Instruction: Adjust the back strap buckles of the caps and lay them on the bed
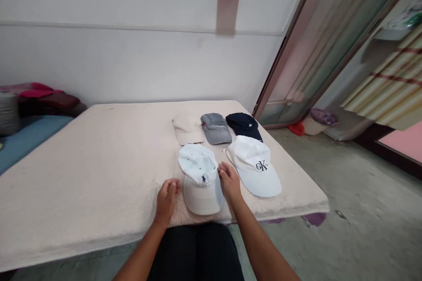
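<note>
A pale blue and white cap with a small dark logo (200, 197) lies on the cream-covered surface (108, 175), its brim toward me. Just left of it is my left hand (167, 195), fingers curled together, a small gap from the cap, nothing seen in them. At the cap's right side, my right hand (229, 180) has its fingers bent inward and the tips at the cap's edge; whether they pinch anything is too small to tell. To the right lies a white cap with black letters (259, 175). Behind are a beige cap (187, 128), a grey cap (216, 128) and a navy cap (244, 125).
A white wall (148, 66) rises behind the surface. Dark and pink cloths (46, 96) are piled at far left, beside a blue surface (33, 134). At the right stand a sliding door (306, 44) and a bin (314, 124) on the grey floor (372, 184).
</note>
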`<state>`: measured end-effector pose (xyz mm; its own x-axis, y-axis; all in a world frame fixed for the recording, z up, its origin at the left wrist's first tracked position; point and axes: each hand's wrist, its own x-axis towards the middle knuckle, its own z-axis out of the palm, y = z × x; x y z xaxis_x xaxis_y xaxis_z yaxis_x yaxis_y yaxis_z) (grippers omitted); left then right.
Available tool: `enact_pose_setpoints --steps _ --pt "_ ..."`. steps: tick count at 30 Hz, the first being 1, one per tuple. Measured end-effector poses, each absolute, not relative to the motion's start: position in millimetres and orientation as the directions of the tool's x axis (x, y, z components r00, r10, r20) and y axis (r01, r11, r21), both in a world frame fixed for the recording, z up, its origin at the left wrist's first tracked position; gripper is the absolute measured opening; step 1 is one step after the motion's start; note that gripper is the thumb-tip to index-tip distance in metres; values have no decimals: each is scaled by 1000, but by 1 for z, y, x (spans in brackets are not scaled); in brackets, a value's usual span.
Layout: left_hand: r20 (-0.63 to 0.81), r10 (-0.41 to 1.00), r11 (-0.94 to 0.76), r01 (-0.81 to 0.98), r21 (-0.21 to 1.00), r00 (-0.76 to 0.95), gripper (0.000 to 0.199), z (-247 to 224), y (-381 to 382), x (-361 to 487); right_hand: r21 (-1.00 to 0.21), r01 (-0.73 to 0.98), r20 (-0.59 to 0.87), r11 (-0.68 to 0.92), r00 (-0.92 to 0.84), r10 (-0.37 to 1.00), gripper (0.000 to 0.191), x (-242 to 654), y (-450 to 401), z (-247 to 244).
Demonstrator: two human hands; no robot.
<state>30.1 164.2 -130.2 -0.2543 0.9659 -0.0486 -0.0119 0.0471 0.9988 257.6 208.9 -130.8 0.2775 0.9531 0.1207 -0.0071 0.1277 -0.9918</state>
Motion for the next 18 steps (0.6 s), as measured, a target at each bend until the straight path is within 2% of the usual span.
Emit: enact_pose_setpoints --steps 3,5,6,9,11,14,18 --pt "85 981 -54 179 982 -174 23 -136 152 35 -995 21 97 96 354 930 43 254 186 -144" --pt "150 979 -108 276 955 -137 18 -136 152 37 -991 88 126 103 325 937 45 253 166 -147" --pt "176 976 -128 315 940 -128 17 -137 152 37 -975 177 179 133 272 946 46 252 155 -149" --pt "227 968 -166 400 901 -110 17 -138 156 37 -814 500 376 296 65 925 55 253 126 -152" --pt "242 966 -178 434 883 -95 19 -138 157 36 -694 618 444 369 -36 895 62 253 114 -154" --pt "245 967 -185 460 868 -73 20 -138 157 34 -606 683 483 408 -92 871 64 254 111 -157" --pt "218 975 -173 459 872 -45 23 -139 157 31 -594 704 516 390 -39 856 56 255 119 -161"
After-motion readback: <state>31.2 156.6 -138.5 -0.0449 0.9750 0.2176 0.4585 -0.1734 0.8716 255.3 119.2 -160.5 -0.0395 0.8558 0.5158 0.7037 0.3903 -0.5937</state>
